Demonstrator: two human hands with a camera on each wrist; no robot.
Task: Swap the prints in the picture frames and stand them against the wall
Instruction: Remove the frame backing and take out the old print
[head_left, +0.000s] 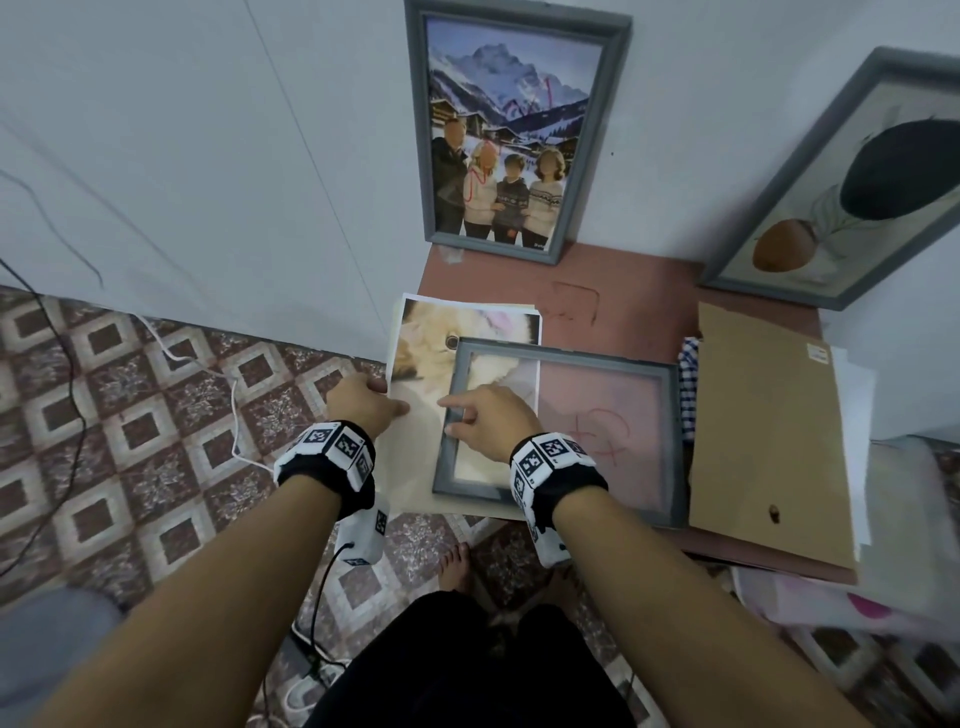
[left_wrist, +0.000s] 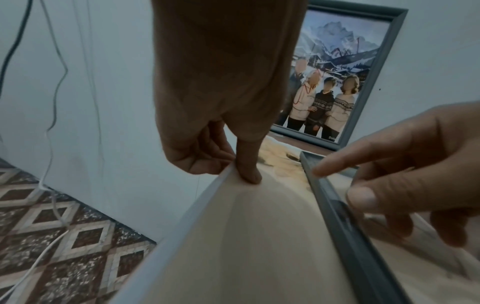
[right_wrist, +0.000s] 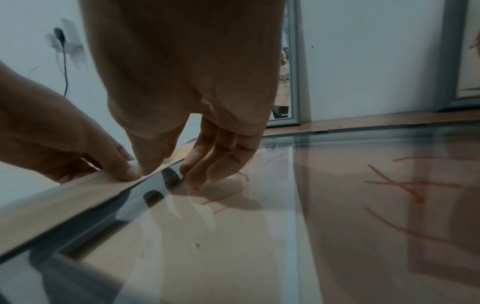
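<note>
Cat print under the empty frame on the desk

The left hand (head_left: 363, 402) pinches the cat print (head_left: 415, 374) at its left edge; the right hand (head_left: 488, 415) rests loose fingers (right_wrist: 207, 164) on the empty frame (head_left: 561, 499) overlapping it.

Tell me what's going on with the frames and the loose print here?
A person is working at a low reddish table. The left hand pinches the left edge of a loose cat print. An empty grey frame lies flat, partly over that print, and the right hand rests its fingers on the frame's left side. Two other frames already lean on the wall: the family photo and the abstract picture. A cardboard backing lies to the right.
</note>
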